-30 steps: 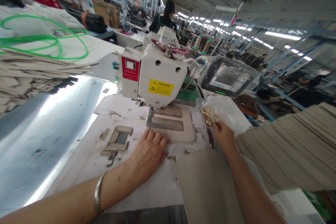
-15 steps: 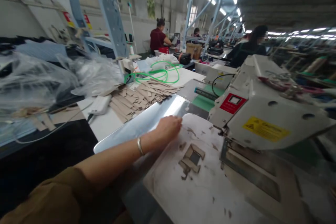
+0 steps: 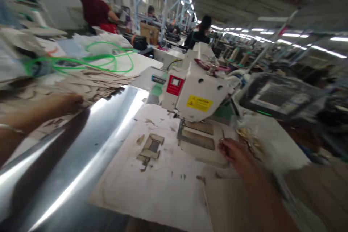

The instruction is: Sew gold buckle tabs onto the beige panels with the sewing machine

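Strips [image 3: 92, 83], tan, heaped on the table left of the sewing machine [image 3: 198, 90]. My left hand [image 3: 67, 102] is on the heap's near edge, too blurred to tell whether it grips. My right hand [image 3: 235, 154] sits at the right end of the clamp frame [image 3: 195, 136] under the machine, fingers curled; I cannot tell if it holds anything. Bag of gold fittings [image 3: 252, 137] just beside it.

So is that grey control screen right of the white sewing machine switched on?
On: the grey control screen shows a lit picture, and a green light glows under it.
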The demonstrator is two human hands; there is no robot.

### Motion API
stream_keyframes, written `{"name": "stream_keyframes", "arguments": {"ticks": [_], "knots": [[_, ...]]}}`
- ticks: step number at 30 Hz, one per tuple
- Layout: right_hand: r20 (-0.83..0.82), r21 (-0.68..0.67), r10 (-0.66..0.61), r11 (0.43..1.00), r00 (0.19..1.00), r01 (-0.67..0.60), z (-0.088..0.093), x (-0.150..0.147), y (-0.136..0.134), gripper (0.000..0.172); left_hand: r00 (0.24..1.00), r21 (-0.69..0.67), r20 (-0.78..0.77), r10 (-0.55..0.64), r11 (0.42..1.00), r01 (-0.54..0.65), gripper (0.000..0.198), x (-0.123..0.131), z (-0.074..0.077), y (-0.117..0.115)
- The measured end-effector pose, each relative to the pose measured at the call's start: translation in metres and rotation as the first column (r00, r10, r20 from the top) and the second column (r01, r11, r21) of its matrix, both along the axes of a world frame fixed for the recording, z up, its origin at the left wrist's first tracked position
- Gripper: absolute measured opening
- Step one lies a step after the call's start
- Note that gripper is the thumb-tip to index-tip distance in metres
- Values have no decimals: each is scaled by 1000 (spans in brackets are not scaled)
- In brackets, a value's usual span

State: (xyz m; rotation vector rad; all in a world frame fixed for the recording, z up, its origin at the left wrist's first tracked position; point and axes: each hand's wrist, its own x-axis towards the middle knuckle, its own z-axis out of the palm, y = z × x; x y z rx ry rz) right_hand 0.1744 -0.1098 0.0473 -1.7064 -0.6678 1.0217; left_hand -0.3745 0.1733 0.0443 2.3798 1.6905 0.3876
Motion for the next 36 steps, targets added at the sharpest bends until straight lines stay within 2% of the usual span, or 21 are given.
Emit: {"name": "stream_keyframes", "arguments": {"ticks": [1, 2, 4, 6, 8, 10, 12, 13, 14, 16, 19, 21, 23, 26, 28, 30, 33, 36], "knots": [[-65, -1, -7, 1000, 998, 7, 0, -6, 3, 27, 996, -42, -88, -31, 999, 27, 24, -8, -7, 12], [-109, 2, -3, 1000, 994, 3, 0, -10, 6, 26, 991, -23, -135, -23, 1000, 20, 24, -14, -13, 22], [-152, 22, 6, 1000, 988, -3, -1, -13, 9, 22, 979, -35, -199, -45, 999, 39, 31, -22, -18, 34], [-180, 40, -2, 999, 984, 9, -4, -12, 8, 19, 970, -62, -242, -35, 998, 20, 37, -15, -13, 32], [-187, 60, -13, 998, 982, 24, -8, -11, 7, 20, 970, -46, -241, -30, 999, 19, 37, 9, 2, 18], [-149, 82, 0, 997, 989, 12, -12, -10, 7, 23, 981, 62, -185, -58, 996, 71, 35, 50, 19, -8], [-88, 93, 40, 995, 995, -32, -16, -11, 8, 26, 987, 164, -102, -122, 977, 138, 32, 103, 33, -42], [-64, 96, 65, 994, 996, -58, -17, -12, 8, 27, 991, 145, -60, -116, 982, 123, 29, 132, 37, -61], [-48, 100, 88, 992, 995, -83, -17, -13, 9, 27, 990, 64, -11, -144, 987, 144, 26, 161, 40, -81], [-28, 101, 118, 988, 993, -115, -17, -18, 9, 28, 943, -85, 90, -322, 940, 329, 24, 216, 36, -121], [50, 82, 132, 987, 990, -135, -18, -26, 10, 27, 832, -50, 86, -549, 831, 553, 27, 286, 20, -164], [191, 71, 155, 983, 969, -171, -19, -32, 10, 26, 783, -15, 76, -617, 785, 619, 42, 320, 8, -180], [413, 79, 181, 969, 893, -233, -21, -38, 9, 24, 762, 8, 31, -647, 762, 647, 51, 343, 0, -187], [749, 77, 164, 941, 642, -331, -25, -46, 7, 26, 761, 36, -47, -646, 761, 648, 41, 363, -3, -192], [874, 31, 148, 934, 463, -357, -26, -51, 6, 31, 772, 53, -82, -631, 770, 635, 37, 370, -2, -194], [924, -50, 173, 938, 340, -342, -25, -58, 5, 34, 774, 50, -111, -623, 774, 631, 39, 374, -1, -197], [913, -238, 299, 942, 276, -236, -18, -68, 4, 35, 777, 24, -130, -616, 781, 623, 44, 378, -2, -204], [839, -409, 436, 900, 327, -151, -7, -77, 3, 34, 793, -10, -95, -601, 797, 603, 45, 380, -3, -209]]}}
